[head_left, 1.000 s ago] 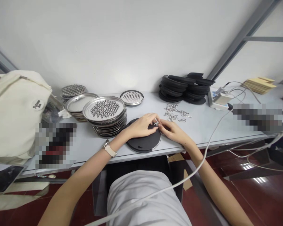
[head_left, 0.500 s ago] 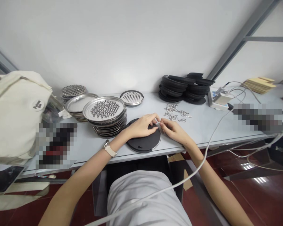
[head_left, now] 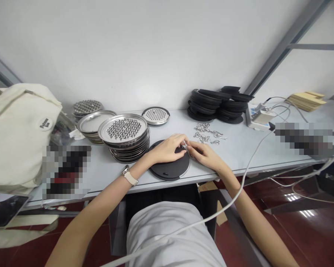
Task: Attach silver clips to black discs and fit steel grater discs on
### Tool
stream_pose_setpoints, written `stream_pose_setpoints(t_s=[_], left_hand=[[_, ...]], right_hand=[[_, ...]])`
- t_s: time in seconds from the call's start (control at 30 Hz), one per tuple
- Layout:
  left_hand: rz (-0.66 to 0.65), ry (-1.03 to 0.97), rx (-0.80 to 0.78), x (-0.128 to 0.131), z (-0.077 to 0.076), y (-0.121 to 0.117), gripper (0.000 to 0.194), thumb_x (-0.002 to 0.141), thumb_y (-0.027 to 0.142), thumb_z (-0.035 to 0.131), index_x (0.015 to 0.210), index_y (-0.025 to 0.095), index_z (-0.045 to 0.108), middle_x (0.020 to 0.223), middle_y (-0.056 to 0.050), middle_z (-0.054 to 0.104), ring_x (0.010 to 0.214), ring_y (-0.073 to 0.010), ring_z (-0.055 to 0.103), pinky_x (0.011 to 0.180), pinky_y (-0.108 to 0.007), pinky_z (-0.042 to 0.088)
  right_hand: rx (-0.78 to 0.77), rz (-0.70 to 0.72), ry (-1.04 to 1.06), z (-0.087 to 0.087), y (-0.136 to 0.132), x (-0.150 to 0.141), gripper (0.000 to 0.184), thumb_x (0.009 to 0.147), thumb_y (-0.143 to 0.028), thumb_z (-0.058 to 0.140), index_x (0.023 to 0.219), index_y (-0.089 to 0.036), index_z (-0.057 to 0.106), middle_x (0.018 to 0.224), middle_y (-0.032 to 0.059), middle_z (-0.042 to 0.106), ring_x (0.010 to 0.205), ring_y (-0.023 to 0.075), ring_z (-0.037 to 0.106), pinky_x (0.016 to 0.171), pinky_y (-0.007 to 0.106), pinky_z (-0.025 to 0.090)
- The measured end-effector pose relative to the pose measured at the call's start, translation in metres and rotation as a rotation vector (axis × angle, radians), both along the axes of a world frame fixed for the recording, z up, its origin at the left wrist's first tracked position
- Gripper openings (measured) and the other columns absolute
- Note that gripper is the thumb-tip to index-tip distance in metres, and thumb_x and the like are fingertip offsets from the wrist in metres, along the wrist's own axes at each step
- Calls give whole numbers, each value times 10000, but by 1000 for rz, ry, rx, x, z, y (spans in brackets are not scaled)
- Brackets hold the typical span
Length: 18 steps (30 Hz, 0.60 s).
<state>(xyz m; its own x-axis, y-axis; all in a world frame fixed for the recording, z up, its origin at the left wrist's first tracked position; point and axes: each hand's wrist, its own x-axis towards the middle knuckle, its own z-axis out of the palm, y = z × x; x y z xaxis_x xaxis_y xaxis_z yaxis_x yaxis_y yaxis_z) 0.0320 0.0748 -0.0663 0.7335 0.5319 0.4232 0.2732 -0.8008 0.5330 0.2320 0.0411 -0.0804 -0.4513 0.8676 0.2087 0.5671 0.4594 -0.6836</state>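
A black round disc (head_left: pixel 171 168) with a thin metallic rim lies flat near the table's front edge. My left hand (head_left: pixel 169 149) rests over its upper part, fingers curled at the far right edge. There my right hand (head_left: pixel 204 154) meets it, fingers closed in a pinch. A sliver of a small metal wire clip (head_left: pixel 185 147) shows between the fingertips; most of it is hidden. Just beyond my right hand lies a loose pile of small metal wire clips (head_left: pixel 204 132).
Stacked metal grater discs (head_left: pixel 125 129) stand left of my hands, beside shallow metal discs (head_left: pixel 96 122). A perforated disc (head_left: pixel 156 115) lies behind. Black discs (head_left: pixel 207 104) are piled at the back right, near a power strip (head_left: pixel 257 120). A white cable (head_left: pixel 225 209) crosses in front of me.
My right fingers have shifted slightly and closed in nearer to the left fingertips, covering more of the small clip. The disc stays in place.
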Motion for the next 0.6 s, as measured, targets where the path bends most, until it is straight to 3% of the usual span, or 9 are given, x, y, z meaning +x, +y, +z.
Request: stream_pose_setpoints(t_s=[0.6], left_hand=[[56,31,-38,-1,4,-2,209,809,160,570,1002,195,496,1023,-47,569,955,-186,554,872,-328,464]], right_hand=[[7,15,-8,-3,3,-1,345,972,-412,363,737,-188,478,641,-9,479,624,144,440,590,259,337]])
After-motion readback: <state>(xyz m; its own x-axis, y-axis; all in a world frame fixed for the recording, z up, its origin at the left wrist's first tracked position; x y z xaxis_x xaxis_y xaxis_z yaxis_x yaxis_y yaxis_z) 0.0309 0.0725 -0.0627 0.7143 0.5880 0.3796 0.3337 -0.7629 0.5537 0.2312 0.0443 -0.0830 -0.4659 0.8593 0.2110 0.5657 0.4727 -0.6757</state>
